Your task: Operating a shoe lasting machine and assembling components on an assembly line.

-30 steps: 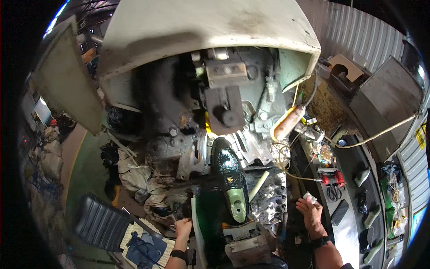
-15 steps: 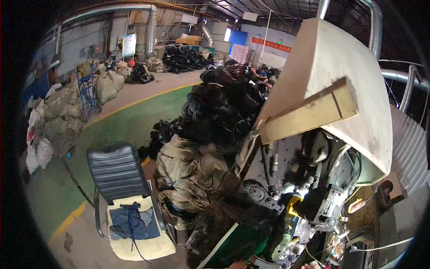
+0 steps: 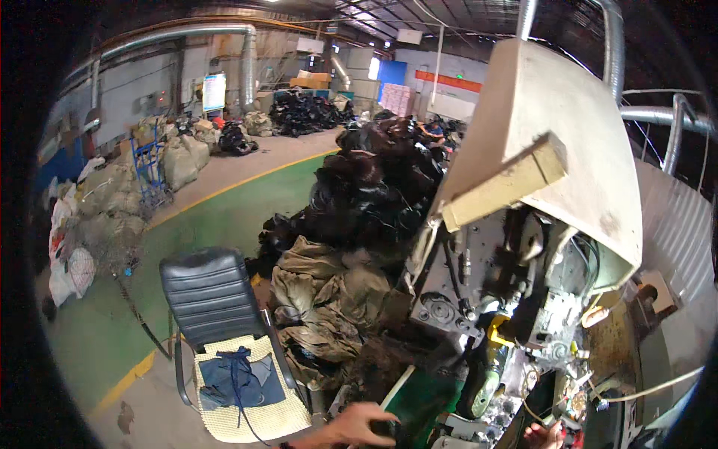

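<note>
A: Which parts are hard to make out?

B: The right hand [image 3: 544, 435] most: the lower edge cuts it off, so I can't tell what its fingers are doing. Something red [image 3: 573, 438] shows just beside it.

A: And the left hand [image 3: 359, 425]?

B: Thumb and fingers curve about a dark patch near the green panel [image 3: 430, 396]. I can't tell whether they grip anything.

A: Where is the green-ended last [image 3: 485, 395]?

B: At the machine [image 3: 441, 308], right of the panel, below a yellow bracket [image 3: 499, 329]. Its dark upper part is murky.

A: What differs from half a second ago?

B: Then just slivers of both hands showed at the lower edge; now the left shows to the wrist.

A: What's around them?

B: A black-backed chair [image 3: 206, 295] bearing blue cloth [image 3: 241, 378], with brown sacks [image 3: 321, 295] between it and the machine. The pale hood [image 3: 572, 161] blocks sight of what lies behind.
</note>
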Action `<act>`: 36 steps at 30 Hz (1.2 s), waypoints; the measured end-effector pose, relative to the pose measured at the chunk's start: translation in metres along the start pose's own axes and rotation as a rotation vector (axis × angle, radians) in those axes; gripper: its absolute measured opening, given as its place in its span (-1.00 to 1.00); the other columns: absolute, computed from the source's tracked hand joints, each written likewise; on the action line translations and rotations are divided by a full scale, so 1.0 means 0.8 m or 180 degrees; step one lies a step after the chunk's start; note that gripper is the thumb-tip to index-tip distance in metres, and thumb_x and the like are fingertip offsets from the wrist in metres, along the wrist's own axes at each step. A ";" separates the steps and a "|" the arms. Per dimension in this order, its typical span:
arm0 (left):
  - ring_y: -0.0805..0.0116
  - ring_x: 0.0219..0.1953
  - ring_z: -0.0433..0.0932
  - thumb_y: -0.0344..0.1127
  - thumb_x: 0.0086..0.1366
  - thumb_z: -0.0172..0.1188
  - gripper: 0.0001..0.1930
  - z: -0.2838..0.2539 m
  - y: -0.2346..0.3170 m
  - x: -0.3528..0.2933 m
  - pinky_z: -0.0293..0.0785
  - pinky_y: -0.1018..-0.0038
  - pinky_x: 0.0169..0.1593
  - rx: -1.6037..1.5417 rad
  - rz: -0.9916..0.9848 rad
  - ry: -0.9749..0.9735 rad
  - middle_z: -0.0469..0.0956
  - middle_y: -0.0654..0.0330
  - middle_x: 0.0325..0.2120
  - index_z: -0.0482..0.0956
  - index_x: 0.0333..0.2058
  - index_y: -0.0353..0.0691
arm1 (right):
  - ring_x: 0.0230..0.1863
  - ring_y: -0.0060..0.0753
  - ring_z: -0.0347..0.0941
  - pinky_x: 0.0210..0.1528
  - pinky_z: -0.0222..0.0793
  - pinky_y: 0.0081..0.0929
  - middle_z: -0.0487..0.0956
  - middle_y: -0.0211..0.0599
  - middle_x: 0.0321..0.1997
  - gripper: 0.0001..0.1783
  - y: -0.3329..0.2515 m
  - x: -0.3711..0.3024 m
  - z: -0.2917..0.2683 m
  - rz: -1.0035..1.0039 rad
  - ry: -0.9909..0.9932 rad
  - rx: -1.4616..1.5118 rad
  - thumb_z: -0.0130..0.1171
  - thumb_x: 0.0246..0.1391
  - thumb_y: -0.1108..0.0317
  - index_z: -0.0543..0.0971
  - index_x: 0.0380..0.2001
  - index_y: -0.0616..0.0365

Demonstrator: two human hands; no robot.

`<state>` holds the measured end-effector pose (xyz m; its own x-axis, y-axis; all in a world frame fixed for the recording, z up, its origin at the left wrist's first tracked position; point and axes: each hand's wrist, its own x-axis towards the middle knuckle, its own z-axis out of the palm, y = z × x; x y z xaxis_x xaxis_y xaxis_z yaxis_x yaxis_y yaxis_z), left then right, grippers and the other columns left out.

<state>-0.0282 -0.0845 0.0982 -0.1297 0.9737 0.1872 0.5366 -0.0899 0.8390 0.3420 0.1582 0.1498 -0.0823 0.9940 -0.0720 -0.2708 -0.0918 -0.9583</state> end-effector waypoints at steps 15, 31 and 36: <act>0.20 -0.05 0.60 -0.15 0.40 0.15 -0.65 0.031 0.153 0.169 0.50 0.29 0.10 -0.4509 -0.0810 0.1512 0.63 0.07 -0.14 0.53 -0.03 -0.31 | 0.41 -0.04 0.26 0.41 0.14 -0.20 0.31 0.06 0.41 0.23 -0.050 -0.135 0.100 -0.2325 -0.2070 -0.1444 0.59 -0.13 0.21 0.00 0.46 0.17; 0.29 -0.01 0.57 0.09 0.33 0.23 -0.47 0.474 0.288 0.141 0.50 0.29 0.05 -0.3250 -0.1995 -0.2040 0.58 0.16 -0.02 0.51 0.05 -0.24 | 0.05 -0.50 0.48 0.15 0.40 -0.47 0.58 -0.24 0.06 -0.20 -0.004 -0.322 -0.256 -0.0580 0.1727 -0.0200 0.50 0.00 0.22 0.37 0.23 0.32; 0.20 -0.06 0.65 -0.33 0.36 0.24 -0.58 0.620 0.272 0.071 0.56 0.38 0.05 -0.1465 -0.1009 -0.3094 0.63 -0.04 -0.10 0.48 0.10 -0.47 | -0.04 -0.38 0.56 0.04 0.49 -0.44 0.61 -0.19 -0.02 -0.33 0.069 -0.483 -0.448 -0.0313 0.4116 0.1069 0.50 -0.08 0.34 0.47 0.09 0.35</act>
<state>0.4947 0.0547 0.0381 0.6084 0.6979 -0.3778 0.2093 0.3182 0.9247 0.7023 -0.2096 0.0259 0.8608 0.3219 -0.3943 -0.4595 0.1582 -0.8740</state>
